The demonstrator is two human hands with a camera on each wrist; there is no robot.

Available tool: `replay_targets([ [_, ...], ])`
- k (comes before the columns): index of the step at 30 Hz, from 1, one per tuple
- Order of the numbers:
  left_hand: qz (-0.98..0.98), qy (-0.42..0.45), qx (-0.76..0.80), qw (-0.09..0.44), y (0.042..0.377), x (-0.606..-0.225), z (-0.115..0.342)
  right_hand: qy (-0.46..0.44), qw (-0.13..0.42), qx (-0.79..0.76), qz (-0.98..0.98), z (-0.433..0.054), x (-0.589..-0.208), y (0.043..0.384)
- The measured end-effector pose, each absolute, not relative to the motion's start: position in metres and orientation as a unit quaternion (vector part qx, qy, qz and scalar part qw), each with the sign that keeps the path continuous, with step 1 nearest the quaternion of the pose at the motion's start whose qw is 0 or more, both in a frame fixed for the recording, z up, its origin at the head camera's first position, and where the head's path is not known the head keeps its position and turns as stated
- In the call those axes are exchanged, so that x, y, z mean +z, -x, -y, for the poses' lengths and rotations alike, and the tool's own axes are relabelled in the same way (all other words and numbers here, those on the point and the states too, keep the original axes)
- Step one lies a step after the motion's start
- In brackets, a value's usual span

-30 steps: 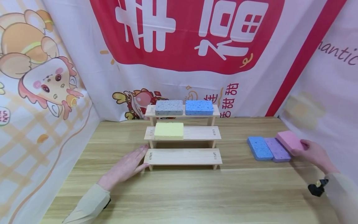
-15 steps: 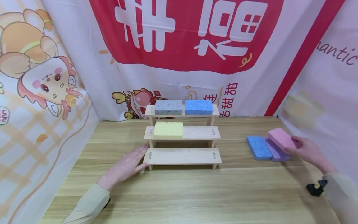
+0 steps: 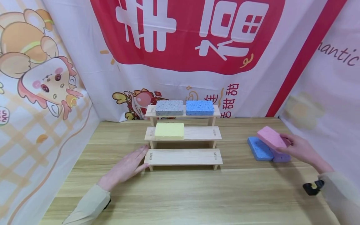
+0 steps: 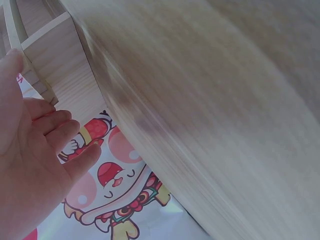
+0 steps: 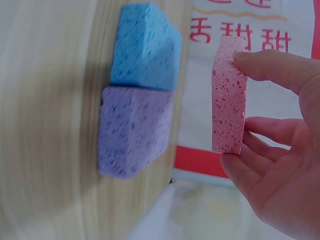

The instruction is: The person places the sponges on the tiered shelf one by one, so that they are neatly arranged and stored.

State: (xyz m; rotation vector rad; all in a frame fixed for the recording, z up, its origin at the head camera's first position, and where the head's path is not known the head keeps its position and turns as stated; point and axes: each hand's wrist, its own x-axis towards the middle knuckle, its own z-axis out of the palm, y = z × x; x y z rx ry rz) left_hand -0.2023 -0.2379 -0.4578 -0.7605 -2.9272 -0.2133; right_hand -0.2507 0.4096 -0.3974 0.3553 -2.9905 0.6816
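A pink sponge (image 3: 271, 137) is pinched between the thumb and fingers of my right hand (image 3: 299, 150), held above the table. Below it lie a blue sponge (image 3: 260, 149) and, partly hidden, a purple sponge (image 3: 282, 157), side by side; both show fully in the right wrist view. My left hand (image 3: 126, 167) rests at the left end of a three-step wooden rack (image 3: 184, 157), its fingers extended and touching the side. On the rack's top step sit a grey sponge (image 3: 169, 107) and another blue sponge (image 3: 199, 107). A yellow sponge (image 3: 169, 131) lies on the middle step's left half.
The wood-grain table (image 3: 180, 197) runs back to a printed cloth (image 3: 157, 75) hanging behind the rack. More printed cloth walls stand at the left and right sides, the right one close to my right hand.
My right hand has lifted the pink sponge off its place beside the purple one and carried it left, over the purple and blue sponges. The left hand has stayed still.
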Motion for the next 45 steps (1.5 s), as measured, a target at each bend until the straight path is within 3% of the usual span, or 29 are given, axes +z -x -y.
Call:
replay_targets([
  [4, 0.964, 0.249, -0.069, 0.054, 0.203, -0.457, 0.238, -0.127, 0.024, 0.223, 0.966, -0.396, -0.390, 0.248],
  [14, 0.965, 0.250, -0.067, 0.053, 0.203, -0.456, 0.238, -0.207, 0.079, 0.184, 0.958, -0.374, -0.383, 0.248],
  [45, 0.961, 0.261, -0.064, 0.069, 0.201, -0.458, 0.238, -0.250, 0.020, 0.171, 0.953, -0.305, -0.340, 0.233],
])
